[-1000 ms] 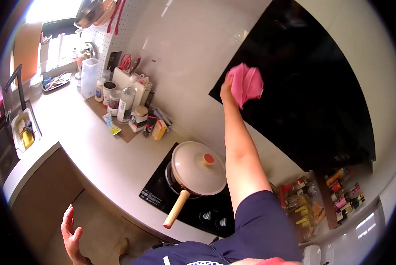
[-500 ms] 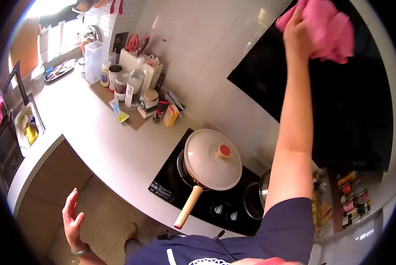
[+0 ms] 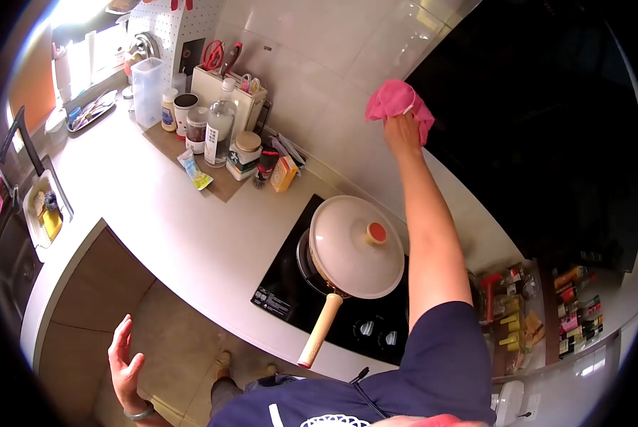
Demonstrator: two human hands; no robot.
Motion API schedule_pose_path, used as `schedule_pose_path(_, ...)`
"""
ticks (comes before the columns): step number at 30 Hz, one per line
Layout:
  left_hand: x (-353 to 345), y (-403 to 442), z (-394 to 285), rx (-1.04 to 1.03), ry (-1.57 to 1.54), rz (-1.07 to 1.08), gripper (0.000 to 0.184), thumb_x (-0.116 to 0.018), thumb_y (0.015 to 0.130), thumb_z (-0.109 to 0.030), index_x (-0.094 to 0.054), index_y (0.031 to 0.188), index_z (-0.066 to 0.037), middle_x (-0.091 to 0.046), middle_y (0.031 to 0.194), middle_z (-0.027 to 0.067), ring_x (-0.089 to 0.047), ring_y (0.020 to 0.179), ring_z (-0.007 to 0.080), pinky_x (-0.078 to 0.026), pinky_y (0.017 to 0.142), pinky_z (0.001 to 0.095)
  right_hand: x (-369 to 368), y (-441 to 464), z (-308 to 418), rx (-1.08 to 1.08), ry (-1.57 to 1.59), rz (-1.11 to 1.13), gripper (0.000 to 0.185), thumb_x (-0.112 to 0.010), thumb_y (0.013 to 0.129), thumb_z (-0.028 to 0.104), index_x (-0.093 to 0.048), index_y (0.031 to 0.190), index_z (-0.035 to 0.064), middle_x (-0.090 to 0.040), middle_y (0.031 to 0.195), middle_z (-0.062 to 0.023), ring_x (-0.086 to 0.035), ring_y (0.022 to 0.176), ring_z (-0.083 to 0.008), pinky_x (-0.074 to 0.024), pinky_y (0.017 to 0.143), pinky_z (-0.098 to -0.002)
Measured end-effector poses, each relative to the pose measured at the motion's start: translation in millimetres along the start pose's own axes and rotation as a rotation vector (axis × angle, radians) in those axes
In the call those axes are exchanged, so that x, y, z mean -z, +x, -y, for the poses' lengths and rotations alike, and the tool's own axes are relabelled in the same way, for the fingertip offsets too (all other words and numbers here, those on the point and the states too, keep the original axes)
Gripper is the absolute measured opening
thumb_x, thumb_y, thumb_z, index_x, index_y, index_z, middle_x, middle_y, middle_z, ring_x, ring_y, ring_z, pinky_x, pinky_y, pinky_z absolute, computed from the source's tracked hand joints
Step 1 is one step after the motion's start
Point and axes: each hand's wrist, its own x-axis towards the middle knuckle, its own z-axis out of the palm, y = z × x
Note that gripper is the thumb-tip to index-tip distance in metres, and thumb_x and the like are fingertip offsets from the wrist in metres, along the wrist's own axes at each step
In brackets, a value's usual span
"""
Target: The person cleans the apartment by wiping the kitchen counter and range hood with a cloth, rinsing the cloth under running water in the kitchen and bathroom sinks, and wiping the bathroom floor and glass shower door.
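My right hand (image 3: 403,134) is closed on a pink cloth (image 3: 396,99). The arm is stretched up and forward, and the cloth sits by the left corner of a large glossy black panel (image 3: 525,135), over the tiled wall (image 3: 333,64). Whether the cloth presses on the panel's edge or on the tiles, I cannot tell. My left hand (image 3: 125,366) hangs in the air at the lower left, fingers apart, holding nothing; a band circles its wrist.
Below my right arm a pan with a pale lid (image 3: 351,249) stands on the black cooktop (image 3: 283,288), its wooden handle (image 3: 322,331) toward me. Bottles and jars (image 3: 219,132) line the back of the counter (image 3: 169,199). A sink (image 3: 20,263) is at left, spice shelves (image 3: 518,313) at right.
My right hand has brought the pink cloth down and left, from over the black panel to its left corner. The view has shifted slightly. My left hand stays open.
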Motion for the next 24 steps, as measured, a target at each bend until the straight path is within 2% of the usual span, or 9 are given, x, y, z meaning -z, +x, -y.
schedule_pose_path(3, 10, 5, -5, 0.003, -0.058, -0.002, 0.080, -0.075, 0.070, -0.037, -0.043, 0.134, -0.001, -0.040, 0.141, 0.0123, -0.034, 0.133, 0.0234, -0.023, 0.109, 0.0353, 27, 16, -24, -0.151, -0.030, 0.273, 0.025, -0.052, 0.080, 0.010, -0.058, 0.104, 0.0057, -0.058, 0.105, -0.0200, -0.055, 0.096, -0.0390, -0.0426, 0.079, -0.0514)
schedule_pose_path(7, 13, 14, -9, 0.002, 0.033, 0.008, 0.081, -0.073, 0.072, -0.041, -0.041, 0.135, -0.001, -0.040, 0.141, 0.0131, -0.033, 0.133, 0.0239, -0.022, 0.110, 0.0385, 101, 85, -35, -0.162, -0.287, -0.095, 0.026, -0.058, 0.078, 0.015, -0.057, 0.100, 0.0021, -0.058, 0.100, -0.0194, -0.054, 0.096, -0.0388, -0.0424, 0.082, -0.0474)
schedule_pose_path(10, 4, 30, -14, -0.018, -0.021, 0.021, 0.079, -0.075, 0.070, -0.036, -0.043, 0.133, 0.000, -0.039, 0.142, 0.0126, -0.033, 0.133, 0.0240, -0.023, 0.109, 0.0369, 130, 114, -35, -0.157, -0.436, -0.633, 0.029, -0.062, 0.077, 0.020, -0.056, 0.100, 0.0027, -0.060, 0.093, -0.0155, -0.056, 0.088, -0.0378, -0.0432, 0.078, -0.0468)
schedule_pose_path(13, 1, 47, -20, -0.035, -0.032, 0.081, 0.080, -0.075, 0.071, -0.036, -0.043, 0.133, 0.003, -0.039, 0.141, 0.0149, -0.033, 0.133, 0.0250, -0.023, 0.109, 0.0376, 131, 120, -55, -0.481, -0.387, -0.974, 0.038, -0.064, 0.077, 0.022, -0.053, 0.110, 0.0057, -0.061, 0.093, -0.0134, -0.057, 0.088, -0.0340, -0.0438, 0.078, -0.0429)
schedule_pose_path(15, -1, 59, -15, -0.043, -0.039, 0.093, 0.079, -0.075, 0.071, -0.036, -0.043, 0.133, 0.003, -0.038, 0.141, 0.0156, -0.033, 0.134, 0.0257, -0.023, 0.109, 0.0383, 120, 103, -66, -0.577, -0.147, -0.322, 0.043, -0.066, 0.077, 0.024, -0.051, 0.114, 0.0066, -0.061, 0.094, -0.0117, -0.058, 0.088, -0.0287, -0.0441, 0.079, -0.0378)
schedule_pose_path(16, -1, 61, -12, -0.053, -0.034, 0.100, 0.079, -0.075, 0.072, -0.036, -0.043, 0.133, 0.002, -0.038, 0.141, 0.0158, -0.033, 0.134, 0.0261, -0.023, 0.110, 0.0389, 111, 96, -71, -0.551, -0.018, -0.238, 0.033, -0.062, 0.081, 0.022, -0.052, 0.108, 0.0070, -0.060, 0.093, -0.0107, -0.057, 0.088, -0.0274, -0.0442, 0.080, -0.0370)
schedule_pose_path(20, 0, 64, -7, -0.050, -0.070, 0.105, 0.079, -0.075, 0.071, -0.037, -0.043, 0.133, 0.000, -0.038, 0.142, 0.0147, -0.033, 0.134, 0.0252, -0.024, 0.109, 0.0385, 84, 64, -32, -0.307, 0.487, -0.376, 0.011, -0.048, 0.091, 0.017, -0.055, 0.091, 0.0081, -0.059, 0.091, -0.0077, -0.054, 0.089, -0.0234, -0.0444, 0.081, -0.0346)
schedule_pose_path(21, 2, 64, -3, -0.044, -0.080, 0.127, 0.079, -0.075, 0.071, -0.036, -0.043, 0.133, 0.000, -0.038, 0.142, 0.0140, -0.033, 0.133, 0.0247, -0.024, 0.109, 0.0382, 82, 60, -4, -0.526, 0.686, -0.658, 0.019, -0.052, 0.089, 0.016, -0.054, 0.104, 0.0042, -0.055, 0.105, -0.0126, -0.052, 0.096, -0.0252, -0.0409, 0.086, -0.0352)
schedule_pose_path(24, 8, 57, -8, -0.054, -0.103, 0.168, 0.075, -0.075, 0.072, -0.031, -0.044, 0.132, 0.001, -0.039, 0.141, 0.0154, -0.033, 0.133, 0.0256, -0.022, 0.110, 0.0382, 58, 34, 0, -0.543, 0.300, -0.722, 0.025, -0.050, 0.091, 0.024, -0.041, 0.113, 0.0145, -0.044, 0.081, -0.0014, -0.047, 0.067, -0.0155, -0.0384, 0.057, -0.0295)
